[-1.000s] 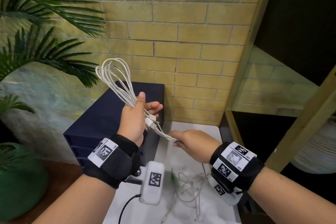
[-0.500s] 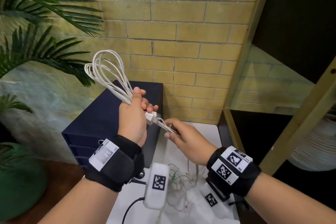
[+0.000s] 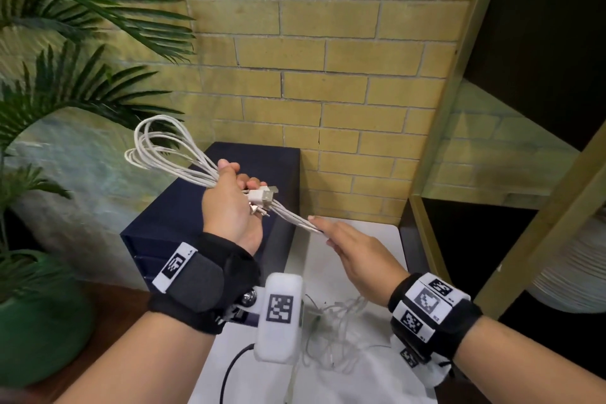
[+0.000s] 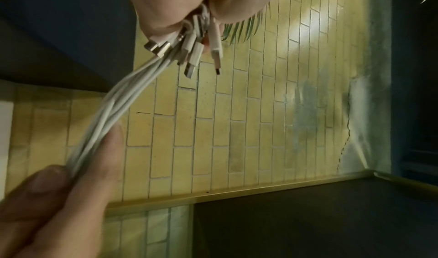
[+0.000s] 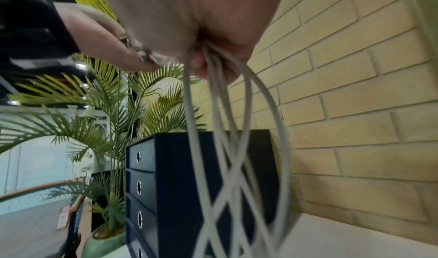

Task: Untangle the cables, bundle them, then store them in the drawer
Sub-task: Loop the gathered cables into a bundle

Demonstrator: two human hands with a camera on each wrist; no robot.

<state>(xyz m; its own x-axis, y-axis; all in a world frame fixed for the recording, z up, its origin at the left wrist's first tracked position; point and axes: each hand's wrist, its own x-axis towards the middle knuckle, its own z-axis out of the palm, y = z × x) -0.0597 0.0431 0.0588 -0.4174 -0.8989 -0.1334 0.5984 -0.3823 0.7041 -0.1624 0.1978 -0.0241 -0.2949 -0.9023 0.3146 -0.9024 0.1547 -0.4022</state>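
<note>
My left hand (image 3: 229,203) grips a folded bundle of white cables (image 3: 164,147) in its fist. The loops stick out to the upper left and the plugs (image 3: 262,197) to the right. From the plugs the strands run down to my right hand (image 3: 341,239), which pinches them between thumb and fingers. In the left wrist view the cables (image 4: 118,103) stretch from the plugs (image 4: 201,56) under my left hand (image 4: 180,1) to the right hand's fingertips (image 4: 104,159). In the right wrist view blurred cable loops (image 5: 237,131) hang from my right hand (image 5: 189,18). The dark blue drawer unit (image 3: 252,157) stands behind the hands, drawers shut (image 5: 142,168).
A tangle of thin pale wires (image 3: 334,331) lies on the white table (image 3: 360,233) below my wrists. A palm (image 3: 82,43) in a green pot (image 3: 39,321) stands on the left. The yellow brick wall (image 3: 328,43) is behind, with a gold-framed shelf (image 3: 452,75) on the right.
My left hand's fingers have curled round the bundle and tipped its loops to the left and lower. My right hand stays pinched on the strands just past the plugs.
</note>
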